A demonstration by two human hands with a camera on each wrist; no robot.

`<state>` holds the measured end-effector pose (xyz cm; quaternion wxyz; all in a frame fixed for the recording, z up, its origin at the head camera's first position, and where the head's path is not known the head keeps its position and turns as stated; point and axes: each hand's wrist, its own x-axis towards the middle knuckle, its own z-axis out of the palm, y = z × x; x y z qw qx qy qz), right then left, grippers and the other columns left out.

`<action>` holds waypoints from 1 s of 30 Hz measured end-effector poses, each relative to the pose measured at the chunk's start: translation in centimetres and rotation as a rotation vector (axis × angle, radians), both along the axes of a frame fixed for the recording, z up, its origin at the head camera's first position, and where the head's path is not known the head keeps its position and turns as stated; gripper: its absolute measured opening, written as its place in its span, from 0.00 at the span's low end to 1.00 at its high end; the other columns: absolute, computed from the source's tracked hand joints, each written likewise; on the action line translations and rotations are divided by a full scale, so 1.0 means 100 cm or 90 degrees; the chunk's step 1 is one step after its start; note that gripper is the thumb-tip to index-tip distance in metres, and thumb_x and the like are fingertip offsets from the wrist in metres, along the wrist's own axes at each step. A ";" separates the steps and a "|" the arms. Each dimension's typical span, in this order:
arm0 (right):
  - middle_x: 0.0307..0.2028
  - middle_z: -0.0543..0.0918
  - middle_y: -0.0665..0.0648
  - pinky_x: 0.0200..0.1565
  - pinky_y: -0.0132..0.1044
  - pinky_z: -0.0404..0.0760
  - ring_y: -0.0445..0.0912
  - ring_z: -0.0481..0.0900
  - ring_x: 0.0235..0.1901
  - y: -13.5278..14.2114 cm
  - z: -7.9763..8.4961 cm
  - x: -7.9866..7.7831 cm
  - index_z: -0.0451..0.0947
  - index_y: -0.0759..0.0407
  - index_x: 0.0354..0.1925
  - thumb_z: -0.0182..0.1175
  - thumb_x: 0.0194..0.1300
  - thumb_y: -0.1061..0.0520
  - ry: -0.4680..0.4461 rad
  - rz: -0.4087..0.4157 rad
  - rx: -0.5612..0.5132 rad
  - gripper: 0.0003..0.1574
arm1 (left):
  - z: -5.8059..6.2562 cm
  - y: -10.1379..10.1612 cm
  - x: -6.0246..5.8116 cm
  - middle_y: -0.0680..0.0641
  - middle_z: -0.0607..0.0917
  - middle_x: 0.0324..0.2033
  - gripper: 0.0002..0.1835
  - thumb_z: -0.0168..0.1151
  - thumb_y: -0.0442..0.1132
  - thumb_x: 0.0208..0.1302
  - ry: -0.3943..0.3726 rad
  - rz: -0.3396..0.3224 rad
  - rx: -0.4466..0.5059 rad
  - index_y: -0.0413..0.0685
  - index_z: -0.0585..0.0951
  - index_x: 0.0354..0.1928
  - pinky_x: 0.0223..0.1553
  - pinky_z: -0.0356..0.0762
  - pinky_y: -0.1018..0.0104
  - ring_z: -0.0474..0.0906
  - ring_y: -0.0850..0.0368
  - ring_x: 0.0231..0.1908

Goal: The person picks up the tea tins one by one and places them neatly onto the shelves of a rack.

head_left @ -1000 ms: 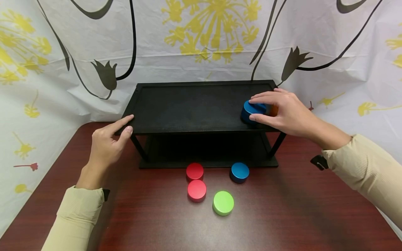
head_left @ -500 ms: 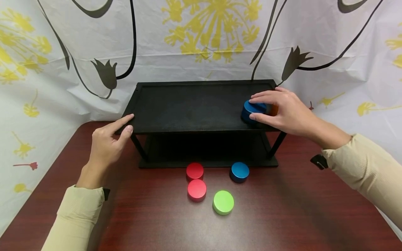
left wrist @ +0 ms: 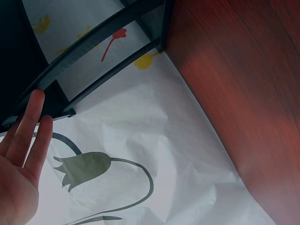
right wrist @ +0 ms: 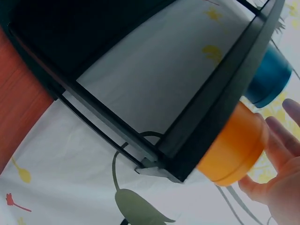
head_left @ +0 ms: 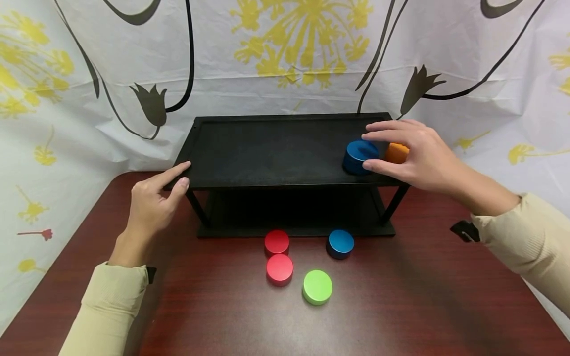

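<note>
A blue round disc [head_left: 359, 158] stands on the right part of the black shelf's top [head_left: 267, 153]. Just to its right is my right hand [head_left: 414, 155], thumb and fingers spread apart; the thumb tip overlaps the disc's edge, and contact is unclear. Behind that hand an orange disc [head_left: 396, 153] is partly hidden; the right wrist view shows this orange disc [right wrist: 236, 145] close to the fingers. My left hand [head_left: 153, 202] touches the shelf's left front corner with extended fingers. In the left wrist view, fingers of the left hand [left wrist: 21, 164] are straight against the shelf edge.
On the brown table [head_left: 213, 306], before the shelf, lie two red discs [head_left: 277, 242] touching or nearly so, another blue disc [head_left: 340, 243] and a green disc [head_left: 317, 287]. The shelf has a lower level [head_left: 294, 230]. A patterned white cloth [head_left: 285, 89] hangs behind.
My right hand has drawn back to the right from the blue disc on the shelf, its fingers spreading, so more of the orange disc shows. The left hand stays put.
</note>
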<state>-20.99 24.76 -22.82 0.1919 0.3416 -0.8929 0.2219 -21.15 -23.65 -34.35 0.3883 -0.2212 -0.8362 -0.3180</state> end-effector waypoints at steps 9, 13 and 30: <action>0.58 0.81 0.60 0.68 0.51 0.59 0.57 0.74 0.59 0.008 -0.001 0.020 0.84 0.60 0.55 0.77 0.48 0.59 0.050 0.032 0.006 0.32 | -0.001 0.001 -0.001 0.45 0.89 0.44 0.16 0.62 0.40 0.65 0.000 0.008 0.008 0.48 0.87 0.54 0.45 0.65 0.82 0.84 0.49 0.36; 0.57 0.82 0.58 0.70 0.45 0.56 0.47 0.75 0.59 0.010 -0.005 0.028 0.84 0.57 0.55 0.78 0.48 0.56 0.068 0.060 -0.004 0.33 | -0.001 0.000 -0.001 0.45 0.89 0.45 0.16 0.62 0.40 0.65 -0.001 0.010 0.007 0.48 0.87 0.54 0.47 0.65 0.82 0.85 0.47 0.38; 0.61 0.79 0.58 0.70 0.38 0.57 0.48 0.70 0.65 0.003 -0.033 0.067 0.82 0.57 0.56 0.58 0.65 0.30 0.075 0.132 -0.007 0.37 | -0.001 0.001 -0.001 0.45 0.88 0.46 0.16 0.62 0.40 0.65 0.000 0.011 0.007 0.49 0.87 0.54 0.45 0.65 0.81 0.84 0.48 0.37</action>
